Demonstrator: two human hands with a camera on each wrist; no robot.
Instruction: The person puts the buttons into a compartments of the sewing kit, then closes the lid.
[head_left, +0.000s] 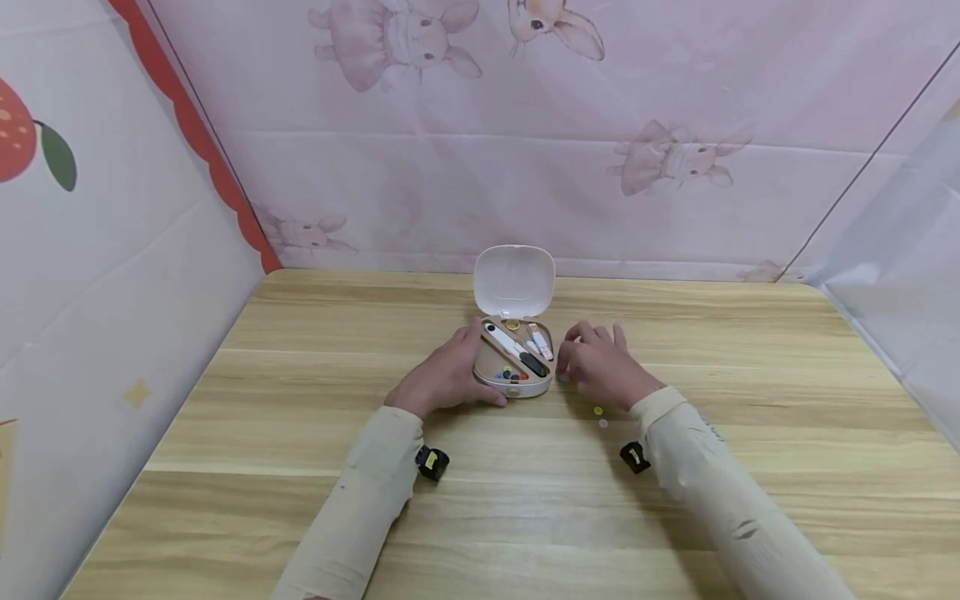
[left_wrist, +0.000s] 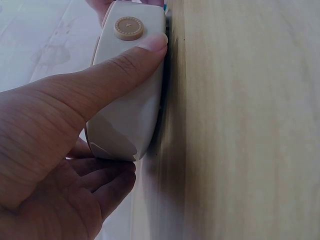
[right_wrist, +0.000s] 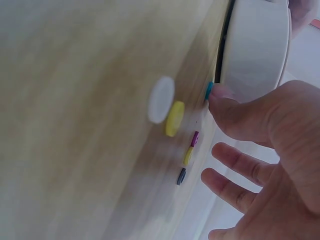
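A white sewing box point(head_left: 491, 388) stands on the table with its lid point(head_left: 514, 281) raised; a round tan clasp point(left_wrist: 129, 28) is on its front. My left hand point(head_left: 448, 371) grips the box's left side, thumb along the front wall and fingers at the side. Inside lie a white-and-dark tool point(head_left: 516, 348), small colored buttons point(head_left: 513, 376) and small white-and-pink items point(head_left: 539, 342). Beside the box's right side, my right hand point(head_left: 606, 367) pinches a blue button point(right_wrist: 209, 91) at the tabletop; the index fingertip is hidden in the right wrist view, other fingers spread.
On the wooden table point(head_left: 510, 508) near my right hand lie a white button point(right_wrist: 161, 100), a yellow button point(right_wrist: 175, 119), a purple button point(right_wrist: 195, 138), another yellow button point(right_wrist: 188, 156) and a dark button point(right_wrist: 181, 176). A pink rabbit-print curtain point(head_left: 480, 183) hangs behind the table.
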